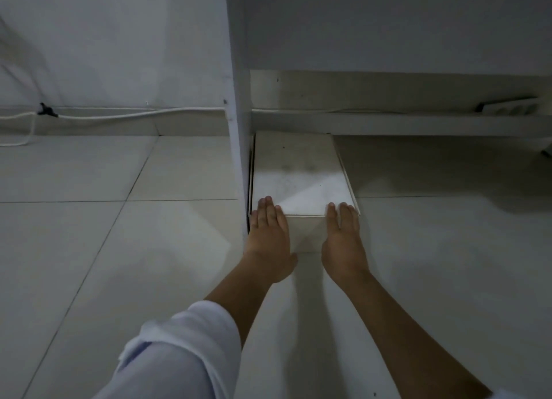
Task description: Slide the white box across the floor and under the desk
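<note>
Head view: flat left hand and right hand apparently press white box.

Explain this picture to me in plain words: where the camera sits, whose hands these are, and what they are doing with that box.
There is one picture, taken by a camera worn on a person's head, looking forward and down. No machine is involved, only bare hands. The left hand and right hand lie flat and open against the near end of the white box, fingertips over its top edge; this is a push, not a grip. The box sits on the tiled floor, close beside the desk's upright panel, its far end near the wall. A white cable and a power strip run along the wall.
</note>
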